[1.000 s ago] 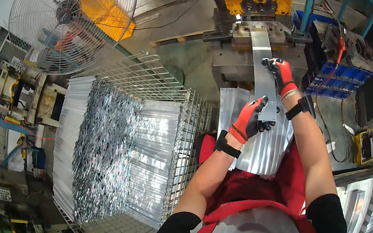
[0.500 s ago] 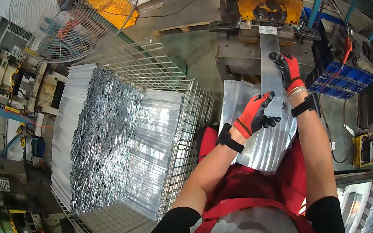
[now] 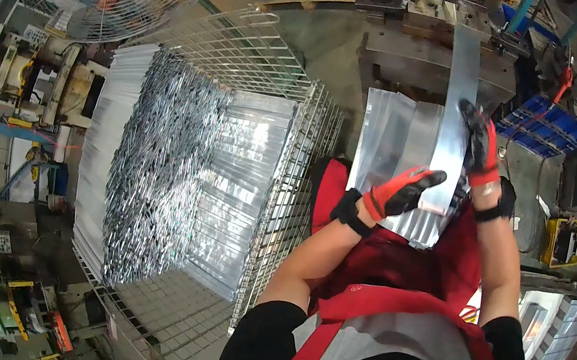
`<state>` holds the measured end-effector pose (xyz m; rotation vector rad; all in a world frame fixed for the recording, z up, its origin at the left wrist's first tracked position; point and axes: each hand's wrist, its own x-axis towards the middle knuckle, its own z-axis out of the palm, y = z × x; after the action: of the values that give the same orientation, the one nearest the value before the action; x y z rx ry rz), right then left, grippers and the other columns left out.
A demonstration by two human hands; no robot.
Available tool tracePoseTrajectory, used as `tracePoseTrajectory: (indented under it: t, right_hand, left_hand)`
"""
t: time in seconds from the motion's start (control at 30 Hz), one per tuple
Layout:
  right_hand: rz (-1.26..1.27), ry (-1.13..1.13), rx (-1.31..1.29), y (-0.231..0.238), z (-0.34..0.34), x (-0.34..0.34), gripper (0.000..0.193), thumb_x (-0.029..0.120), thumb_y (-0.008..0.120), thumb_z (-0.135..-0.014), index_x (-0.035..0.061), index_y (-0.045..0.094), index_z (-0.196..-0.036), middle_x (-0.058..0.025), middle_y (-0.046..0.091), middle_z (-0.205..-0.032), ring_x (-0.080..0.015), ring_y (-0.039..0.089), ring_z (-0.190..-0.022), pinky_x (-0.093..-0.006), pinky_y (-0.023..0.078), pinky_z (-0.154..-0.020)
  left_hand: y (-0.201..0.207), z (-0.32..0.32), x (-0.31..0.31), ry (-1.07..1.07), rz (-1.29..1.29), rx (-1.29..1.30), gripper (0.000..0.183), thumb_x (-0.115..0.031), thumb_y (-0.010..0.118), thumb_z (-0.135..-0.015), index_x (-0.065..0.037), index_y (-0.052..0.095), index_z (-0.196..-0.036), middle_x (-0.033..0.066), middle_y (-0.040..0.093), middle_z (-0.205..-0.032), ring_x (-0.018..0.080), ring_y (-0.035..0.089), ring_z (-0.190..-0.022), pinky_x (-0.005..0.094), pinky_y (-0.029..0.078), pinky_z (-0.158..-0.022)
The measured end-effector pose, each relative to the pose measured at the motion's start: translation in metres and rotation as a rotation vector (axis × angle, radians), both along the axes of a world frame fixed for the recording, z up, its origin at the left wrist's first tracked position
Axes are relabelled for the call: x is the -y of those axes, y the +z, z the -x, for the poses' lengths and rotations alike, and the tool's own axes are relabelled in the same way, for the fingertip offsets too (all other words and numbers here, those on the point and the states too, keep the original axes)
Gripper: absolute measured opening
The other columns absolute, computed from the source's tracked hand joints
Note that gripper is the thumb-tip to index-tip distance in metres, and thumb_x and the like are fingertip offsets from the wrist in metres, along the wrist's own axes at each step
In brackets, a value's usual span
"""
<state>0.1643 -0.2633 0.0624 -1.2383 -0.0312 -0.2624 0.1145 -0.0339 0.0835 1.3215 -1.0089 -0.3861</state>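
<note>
Long, narrow, shiny metal strip (image 3: 451, 135), flat, held lengthwise over layered silvery strips (image 3: 390, 140)

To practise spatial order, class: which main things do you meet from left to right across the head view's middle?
Wire basket, gloved left hand, held metal strip, gloved right hand, yellow bin.

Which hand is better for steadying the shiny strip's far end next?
Probably the right: the right gloved hand is farther up the metal strip, along its right edge, while the left gloved hand is down at its near end.
</note>
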Motion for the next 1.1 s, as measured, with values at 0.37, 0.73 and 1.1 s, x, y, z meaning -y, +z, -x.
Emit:
tracePoseTrajectory:
  t: [0.37, 0.73, 1.1]
  right_hand:
    - [-0.161, 0.233, -0.346, 0.002, 0.115, -0.025, 0.047, 0.034, 0.050, -0.094, -0.0006, 0.048, -0.127, -0.0134, 0.062, -0.104, -0.0203, 0.060, -0.096, -0.0342, 0.048, -0.086]
    - [-0.258, 0.077, -0.366, -0.019, 0.136, -0.003, 0.046, 0.034, 0.052, -0.093, -0.0014, 0.052, -0.122, -0.0113, 0.063, -0.095, -0.0175, 0.061, -0.087, -0.0296, 0.049, -0.081]
    - [-0.232, 0.074, -0.347, -0.016, 0.153, -0.011, 0.047, 0.036, 0.050, -0.094, -0.0006, 0.051, -0.122, -0.0119, 0.062, -0.098, -0.0190, 0.060, -0.091, -0.0318, 0.047, -0.085]
  left_hand:
    - [0.018, 0.067, -0.038, 0.457, -0.738, -0.102, 0.064, -0.044, 0.072, -0.075, -0.001, 0.049, -0.116, 0.0138, 0.064, -0.091, 0.0249, 0.064, -0.080, 0.0341, 0.050, -0.069]
    - [-0.018, 0.054, -0.059, 0.752, -1.333, 0.296, 0.077, -0.056, 0.069, -0.068, 0.001, 0.042, -0.112, 0.0177, 0.055, -0.098, 0.0325, 0.061, -0.080, 0.0413, 0.050, -0.064]
    - [-0.057, 0.067, -0.008, 0.518, -1.223, 0.293, 0.062, -0.044, 0.061, -0.080, -0.004, 0.042, -0.123, 0.0193, 0.058, -0.102, 0.0341, 0.062, -0.087, 0.0472, 0.048, -0.072]
